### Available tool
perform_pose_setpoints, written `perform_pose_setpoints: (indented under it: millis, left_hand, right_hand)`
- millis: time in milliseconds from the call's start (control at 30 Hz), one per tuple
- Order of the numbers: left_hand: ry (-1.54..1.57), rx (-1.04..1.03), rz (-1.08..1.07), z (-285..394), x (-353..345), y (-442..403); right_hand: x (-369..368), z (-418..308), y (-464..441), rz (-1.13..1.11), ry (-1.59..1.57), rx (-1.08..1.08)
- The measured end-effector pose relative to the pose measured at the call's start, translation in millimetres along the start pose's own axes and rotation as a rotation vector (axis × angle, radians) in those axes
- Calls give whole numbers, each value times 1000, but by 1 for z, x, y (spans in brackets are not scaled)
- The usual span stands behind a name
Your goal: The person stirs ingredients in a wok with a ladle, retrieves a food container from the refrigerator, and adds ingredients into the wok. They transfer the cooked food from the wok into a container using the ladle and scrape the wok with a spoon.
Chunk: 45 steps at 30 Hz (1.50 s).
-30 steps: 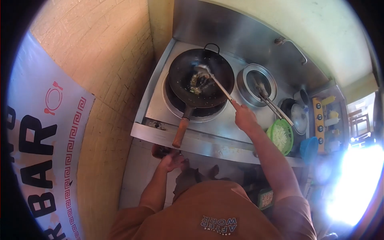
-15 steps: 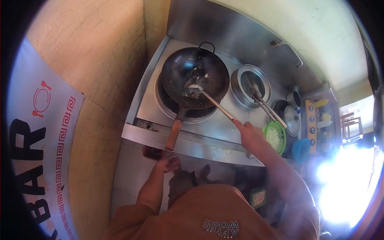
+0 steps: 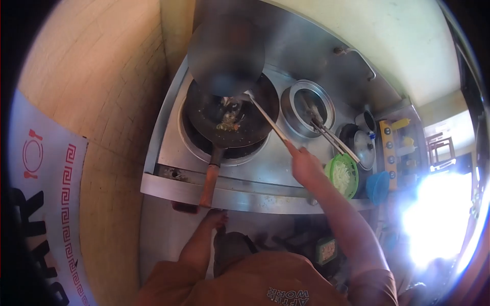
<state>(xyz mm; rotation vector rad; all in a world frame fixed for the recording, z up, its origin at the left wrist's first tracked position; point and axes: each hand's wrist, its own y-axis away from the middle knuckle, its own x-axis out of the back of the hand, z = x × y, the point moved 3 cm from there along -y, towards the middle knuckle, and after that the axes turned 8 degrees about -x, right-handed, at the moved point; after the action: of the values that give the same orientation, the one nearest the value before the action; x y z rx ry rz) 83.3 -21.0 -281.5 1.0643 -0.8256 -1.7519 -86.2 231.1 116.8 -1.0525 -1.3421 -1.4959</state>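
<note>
My right hand is closed around the wooden handle of a long metal ladle. The ladle's head reaches into a black wok on the stove burner. Small bits of food lie at the wok's near side. A blurred dark round shape covers its far part; what it is I cannot make out. The wok's wooden handle points towards me, with no hand on it. Just below the stove's front edge is my left hand, fingers curled; what they grip, if anything, is hidden.
Right of the wok stands a metal pot with tongs leaning out. A green basket holds white shreds, beside a blue container. Further right are a lidded pan and several bottles. A tap juts from the back wall.
The dark round shape has appeared over the wok's far part. My left hand's fingers have curled by the stove front. The ladle stays in the wok, and the whole view has shifted somewhat.
</note>
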Motion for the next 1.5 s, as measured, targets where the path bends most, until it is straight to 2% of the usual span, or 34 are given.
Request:
perform_pose_setpoints:
  millis: [67, 133, 200, 267, 333, 433, 567, 633, 700, 767, 867, 933, 1000, 1100, 1133, 1167, 1267, 1367, 1467, 1500]
  left_hand:
    - [95, -126, -362, 26, 13, 55]
    - [319, -399, -773, 87, 18, 154]
    - [438, -568, -798, 134, 13, 207]
    - [520, -570, -704, 175, 7, 216]
    - [530, -382, -510, 211, -1, 214]
    - [217, -354, -246, 211, -4, 163]
    - [202, -439, -146, 206, -65, 213]
    - [147, -471, -141, 192, -78, 236]
    - [31, -435, -179, 169, -95, 253]
    - [-68, -524, -115, 155, -133, 271]
    - [-203, -550, -211, 140, -202, 293]
    - [-234, -533, -267, 145, -181, 314]
    - [-239, -460, -380, 151, -194, 329]
    - [-347, -394, -456, 161, -268, 324]
    - [-411, -420, -485, 119, -304, 344]
    - [-477, -332, -450, 114, -375, 332]
    - [-519, -227, -569, 83, -434, 320]
    - [-527, -149, -721, 49, -463, 320]
    - [-545, -49, -820, 36, -509, 301]
    - [-560, -20, -836, 34, -520, 295]
  right_hand:
    - [-15, -19, -18, 7, -54, 17]
    - [-1, -24, 13, -76, -59, 86]
    - [2, -19, 40, -125, -32, 119]
    - [1, 6, 58, -133, 20, 113]
    - [-1, 20, 40, -19, -89, 58]
    - [-17, 31, 10, 139, -231, -18]
    - [-48, 38, 13, 185, -373, -62]
    - [-34, 47, 49, 146, -409, -62]
    - [-35, 74, 101, 217, -522, -38]
    - [-33, 111, 161, 272, -584, -128]
    - [-34, 172, 255, 455, -721, -272]
    - [-14, 138, 284, 518, -771, -326]
    - [-9, 135, 317, 560, -804, -427]
    - [-21, 186, 356, 642, -921, -544]
    - [-36, 201, 422, 724, -955, -574]
    - [-62, 264, 440, 722, -1066, -643]
    - [-88, 279, 492, 776, -1149, -735]
    - [-96, 269, 542, 702, -1432, -860]
    - [-121, 283, 556, 663, -2008, -852]
    - [-124, 287, 558, 685, -2020, -851]
